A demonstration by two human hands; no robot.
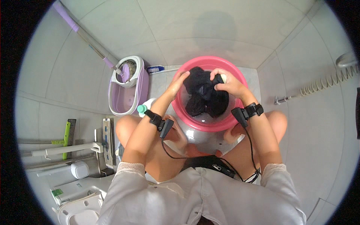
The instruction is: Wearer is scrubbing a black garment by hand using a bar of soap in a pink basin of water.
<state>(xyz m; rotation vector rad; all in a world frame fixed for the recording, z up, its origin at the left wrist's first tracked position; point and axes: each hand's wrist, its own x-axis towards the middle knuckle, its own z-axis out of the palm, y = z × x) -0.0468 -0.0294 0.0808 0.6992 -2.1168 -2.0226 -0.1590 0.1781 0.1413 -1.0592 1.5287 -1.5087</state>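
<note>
Wet black cloth (201, 91), likely a garment, lies bunched in a pink plastic basin (180, 114) with some cloudy water in it. My left hand (178, 83) holds the cloth by its upper left edge, its fingers partly hidden by the fabric. At the cloth's upper right, a pale bar, apparently soap (224, 78), is gripped in my right hand (229, 84). The fingers and thumb of that hand curl over the bar and press against the black fabric. Both wrists carry a black strapped device with a cable.
Left of the basin stands a purple mop bucket (128, 98) with a spin mop (125, 72) in it. A white bottle with a green cap (142, 108) is beside my left forearm. A blue-bristled brush (155, 69) lies by the wall. A toilet (81, 208) is at lower left; a coiled hose (323, 81) hangs at right.
</note>
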